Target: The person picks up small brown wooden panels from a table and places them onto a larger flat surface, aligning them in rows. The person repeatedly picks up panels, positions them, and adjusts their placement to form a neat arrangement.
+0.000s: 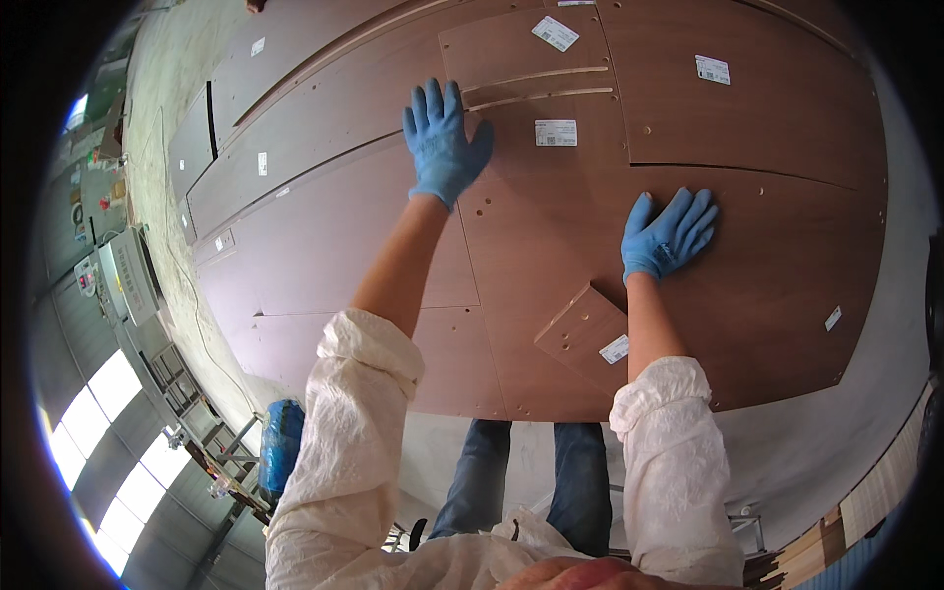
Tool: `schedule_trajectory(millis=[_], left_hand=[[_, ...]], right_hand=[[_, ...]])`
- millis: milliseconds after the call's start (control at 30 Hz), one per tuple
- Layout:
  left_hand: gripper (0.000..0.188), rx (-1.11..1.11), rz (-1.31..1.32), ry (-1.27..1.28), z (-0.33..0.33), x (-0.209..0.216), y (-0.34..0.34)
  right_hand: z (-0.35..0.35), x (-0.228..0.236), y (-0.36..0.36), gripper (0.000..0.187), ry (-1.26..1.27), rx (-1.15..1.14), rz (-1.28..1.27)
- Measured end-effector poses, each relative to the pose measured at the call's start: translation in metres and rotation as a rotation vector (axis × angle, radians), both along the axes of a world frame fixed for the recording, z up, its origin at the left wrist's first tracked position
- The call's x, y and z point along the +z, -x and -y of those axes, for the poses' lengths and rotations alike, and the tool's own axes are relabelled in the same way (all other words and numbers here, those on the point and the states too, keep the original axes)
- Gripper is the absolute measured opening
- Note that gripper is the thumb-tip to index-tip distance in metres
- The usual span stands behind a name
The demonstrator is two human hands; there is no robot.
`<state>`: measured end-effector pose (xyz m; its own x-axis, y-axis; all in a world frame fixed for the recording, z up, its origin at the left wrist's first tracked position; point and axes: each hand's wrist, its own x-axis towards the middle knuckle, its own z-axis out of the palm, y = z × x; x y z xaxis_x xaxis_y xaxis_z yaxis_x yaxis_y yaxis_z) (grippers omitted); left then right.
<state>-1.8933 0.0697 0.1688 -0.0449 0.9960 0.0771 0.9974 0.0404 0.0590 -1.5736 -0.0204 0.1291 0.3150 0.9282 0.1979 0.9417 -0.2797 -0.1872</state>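
Brown wood-look panels (551,226) are laid out before me, fitted close together, with drilled holes and white labels. My left hand (440,147), in a blue work glove, rests flat with fingers spread near two pale grooves (541,87) cut in a panel. Farther right, my right hand (669,236), gloved alike, lies with its fingers stretched out on a broad panel. Neither hand holds anything. Below my right hand a small brown board (586,339) with edge holes and a label lies askew on the panels, partly hidden by my forearm.
A blue wrapped bundle (281,444) stands on the floor at the lower left. A metal ladder-like frame (197,413) and a grey cabinet (129,277) are along the left side. Stacked boards (821,551) show at the lower right. A dark narrow board (194,143) lies at the far left.
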Motion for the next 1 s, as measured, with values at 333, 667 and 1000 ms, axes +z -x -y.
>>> schedule_trajectory(millis=[333,667,1000], left_hand=[[0.106,-0.181,-0.142,0.243,-0.123,0.001,-0.013],[0.133,-0.248,-0.204,0.303,-0.164,-0.012,-0.008],[0.144,-0.181,-0.064,0.410,-0.172,-0.013,-0.008]], right_hand=[[-0.007,0.007,-0.001,0.059,0.003,-0.001,0.003],[-0.006,0.004,-0.005,0.059,-0.004,0.011,-0.021],[-0.006,0.004,-0.003,0.060,0.026,0.004,0.012]])
